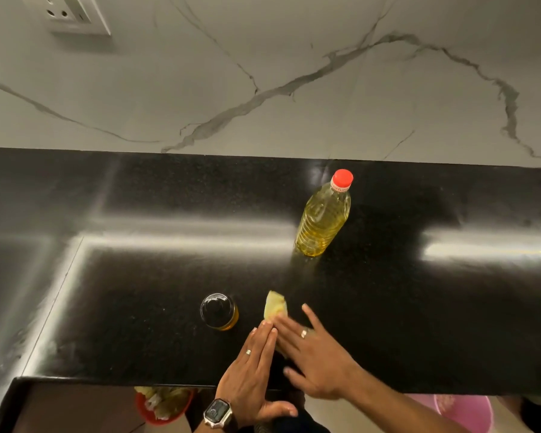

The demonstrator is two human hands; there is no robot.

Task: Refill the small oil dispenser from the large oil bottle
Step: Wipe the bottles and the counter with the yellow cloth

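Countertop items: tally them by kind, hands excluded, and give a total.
Large oil bottle, red cap on: 1
Small oil dispenser: 1
Yellow cloth, under the fingertips of both hands: 1
Total: 3
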